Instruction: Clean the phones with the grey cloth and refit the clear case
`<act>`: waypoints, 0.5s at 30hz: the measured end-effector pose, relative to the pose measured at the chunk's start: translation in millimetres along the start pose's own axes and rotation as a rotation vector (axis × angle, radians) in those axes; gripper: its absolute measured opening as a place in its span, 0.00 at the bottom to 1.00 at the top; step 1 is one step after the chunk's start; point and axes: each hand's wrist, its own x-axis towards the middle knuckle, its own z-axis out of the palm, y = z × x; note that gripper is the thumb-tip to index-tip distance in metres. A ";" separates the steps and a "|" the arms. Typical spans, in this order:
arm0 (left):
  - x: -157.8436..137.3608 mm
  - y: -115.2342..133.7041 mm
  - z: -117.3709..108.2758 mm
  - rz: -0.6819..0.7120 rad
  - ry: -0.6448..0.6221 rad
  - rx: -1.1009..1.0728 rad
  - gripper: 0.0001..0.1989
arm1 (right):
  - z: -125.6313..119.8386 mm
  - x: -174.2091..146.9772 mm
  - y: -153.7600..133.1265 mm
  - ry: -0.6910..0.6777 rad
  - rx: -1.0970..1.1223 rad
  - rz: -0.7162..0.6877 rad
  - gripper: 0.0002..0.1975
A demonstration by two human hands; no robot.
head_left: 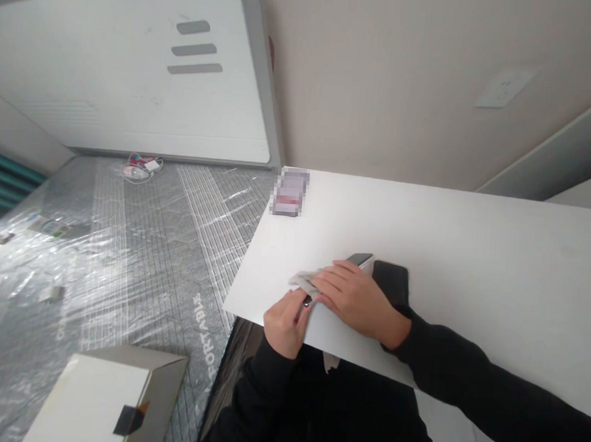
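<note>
At the lower centre of the frame, the left hand point(284, 320) has its fingers closed about a small dark, shiny piece point(307, 301). The right hand point(353, 296) lies with fingers close together over a pale cloth point(302, 279); its grip underneath cannot be told. A slim grey object point(360, 258) projects beyond its knuckles. A black phone-like slab point(390, 280) lies on the white table point(472, 272), right of centre.

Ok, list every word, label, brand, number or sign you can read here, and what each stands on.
"ORTABLE", the letter before it unclear: on the plastic-covered grey bedding.
Faint lettering farther left on it: too blurred to read.
Pixelated item on the white table: unreadable.
Small bundle by the white panel: too small to read.
</note>
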 end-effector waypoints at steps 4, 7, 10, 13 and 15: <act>-3.5 -2.5 0.9 -0.018 0.000 0.070 0.18 | 6.7 -5.3 -18.5 -0.006 0.004 -0.133 0.20; -1.9 -1.0 -0.1 -0.046 -0.024 0.087 0.19 | 2.6 -14.0 7.8 -0.013 -0.027 -0.116 0.19; 2.4 3.2 -1.0 -0.063 -0.043 0.071 0.14 | -8.7 -22.9 44.3 -0.005 -0.076 -0.047 0.16; 5.2 5.9 -0.7 -0.071 -0.032 0.058 0.13 | -15.0 -25.5 55.7 0.005 -0.112 -0.005 0.15; 4.6 5.3 -0.1 -0.079 -0.025 0.060 0.13 | -11.4 -22.7 41.4 0.001 -0.124 0.003 0.16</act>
